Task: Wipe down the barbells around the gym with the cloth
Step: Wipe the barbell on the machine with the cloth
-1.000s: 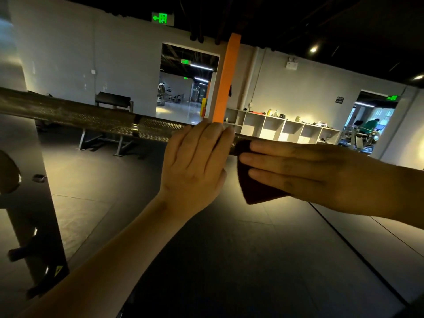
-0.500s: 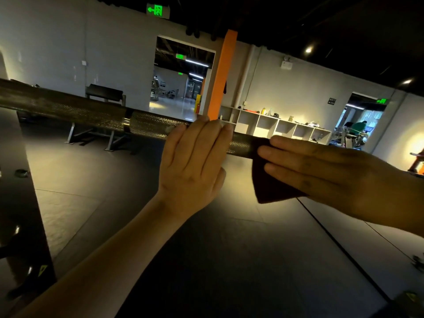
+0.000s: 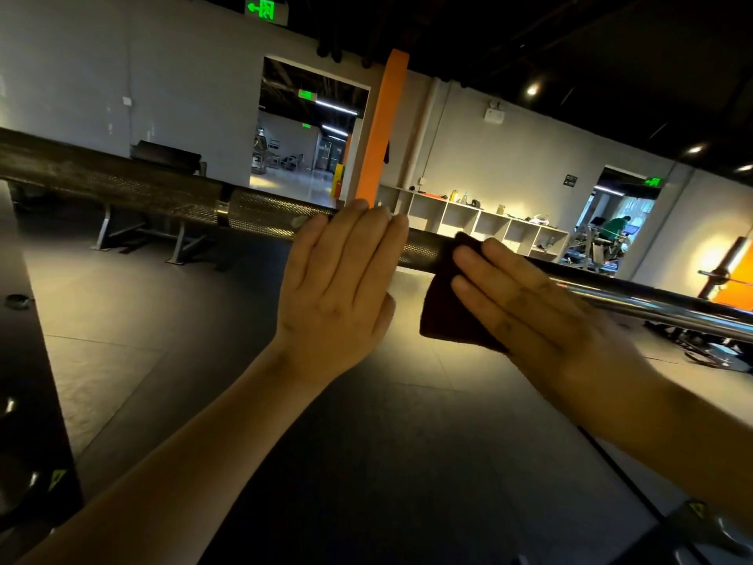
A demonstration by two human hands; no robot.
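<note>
left hand flat on barbell, right hand pressing cloth

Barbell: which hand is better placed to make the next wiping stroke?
Right, probably. The right hand presses the dark cloth against the barbell with flat fingers; the left hand rests bare on the knurled part, holding no cloth.

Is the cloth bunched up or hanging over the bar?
Hanging: the cloth drapes over the barbell, pressed flat by the right hand.
</note>
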